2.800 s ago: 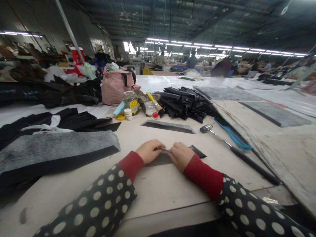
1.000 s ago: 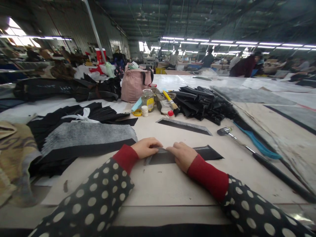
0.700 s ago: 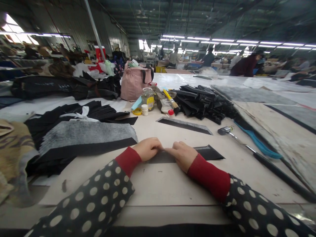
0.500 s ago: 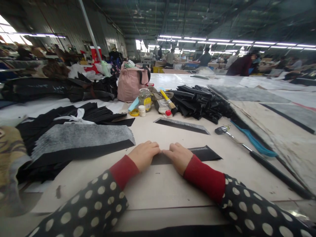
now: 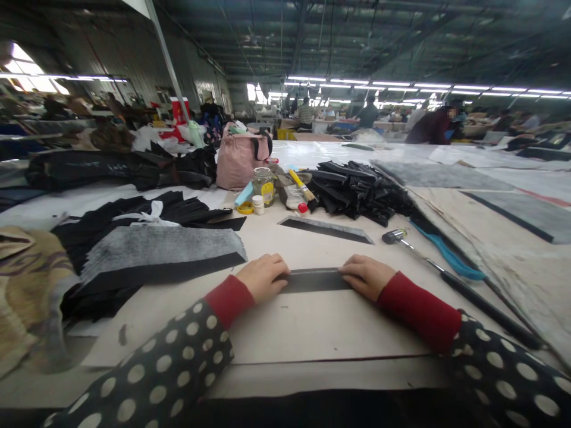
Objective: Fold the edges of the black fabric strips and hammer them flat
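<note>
A narrow black strip (image 5: 314, 280) lies flat on the pale worktable (image 5: 312, 324) in front of me. My left hand (image 5: 263, 276) presses down on its left end with the fingers curled over the edge. My right hand (image 5: 368, 276) presses on its right end, fingers bent over the strip. Both arms wear red cuffs under black sleeves with white dots.
Another black and grey strip (image 5: 325, 229) lies just beyond. A hammer (image 5: 450, 278) with a long black handle and a blue strap (image 5: 446, 257) lie to the right. Stacked grey-backed pieces (image 5: 156, 254) sit left, a black pile (image 5: 357, 190) behind. Jar (image 5: 264, 185), brush (image 5: 302, 185) and pink bag (image 5: 243, 159) stand further back.
My hands were together at the middle of the strip; the right one has slid to the right end, so the hands now sit apart. The strip lies flatter and narrower.
</note>
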`<state>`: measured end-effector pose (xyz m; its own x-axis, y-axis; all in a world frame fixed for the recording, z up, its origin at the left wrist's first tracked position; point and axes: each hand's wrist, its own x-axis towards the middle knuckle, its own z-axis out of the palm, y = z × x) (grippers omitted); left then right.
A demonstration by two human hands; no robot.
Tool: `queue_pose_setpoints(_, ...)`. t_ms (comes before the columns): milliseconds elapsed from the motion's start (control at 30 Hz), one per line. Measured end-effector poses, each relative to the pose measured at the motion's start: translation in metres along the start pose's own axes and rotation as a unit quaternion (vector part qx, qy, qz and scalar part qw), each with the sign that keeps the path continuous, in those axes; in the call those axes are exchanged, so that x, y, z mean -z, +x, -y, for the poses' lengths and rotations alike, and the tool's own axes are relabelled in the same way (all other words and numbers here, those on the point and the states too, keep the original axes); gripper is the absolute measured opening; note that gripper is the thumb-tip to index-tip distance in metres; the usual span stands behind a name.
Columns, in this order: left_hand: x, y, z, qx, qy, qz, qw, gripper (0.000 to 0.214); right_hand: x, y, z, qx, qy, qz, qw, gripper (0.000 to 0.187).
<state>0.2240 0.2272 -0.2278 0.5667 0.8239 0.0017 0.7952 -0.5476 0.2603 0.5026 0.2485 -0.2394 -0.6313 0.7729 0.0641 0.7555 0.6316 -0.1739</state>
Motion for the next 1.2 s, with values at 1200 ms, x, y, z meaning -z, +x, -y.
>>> queue_pose_setpoints(1200,-0.03,0.063,0.004,0.016,-0.249,-0.044,0.967,0.026,-0.011,0.052,0.009,-0.094,0.291,0.081,0.949,0.03)
